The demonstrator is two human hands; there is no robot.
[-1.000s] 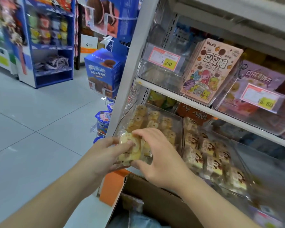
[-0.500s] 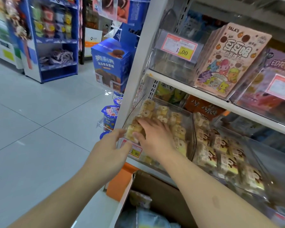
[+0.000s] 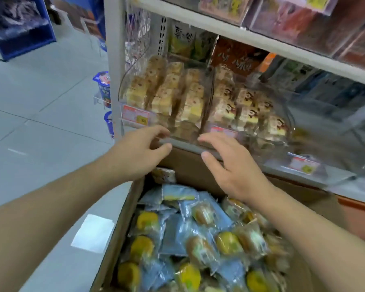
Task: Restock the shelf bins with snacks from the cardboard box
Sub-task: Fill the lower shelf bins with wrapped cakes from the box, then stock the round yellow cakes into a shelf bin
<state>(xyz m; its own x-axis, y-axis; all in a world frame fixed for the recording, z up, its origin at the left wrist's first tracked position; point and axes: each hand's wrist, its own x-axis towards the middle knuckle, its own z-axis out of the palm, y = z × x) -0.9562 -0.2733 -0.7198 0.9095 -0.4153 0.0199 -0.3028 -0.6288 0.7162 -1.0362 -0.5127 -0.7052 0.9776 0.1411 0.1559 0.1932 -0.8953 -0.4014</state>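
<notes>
Shop aisle, grey tiled floor: both hands empty above the cardboard box (image 3: 122, 234) of wrapped snacks.

Clear shelf bins (image 3: 204, 85) already hold rows of small wrapped cakes, while the box below the shelf edge is heaped with snack packets (image 3: 200, 245) in bluish film. Left hand (image 3: 135, 153) and right hand (image 3: 230, 167) hover just before the bin fronts, fingers (image 3: 207, 140) loosely spread and pinching nothing. Those packets look light, soft and crushable, their film probably slippery; I would scoop several by the body with a gentle cupped grip, not squeeze them or tug the crimped ends.
</notes>
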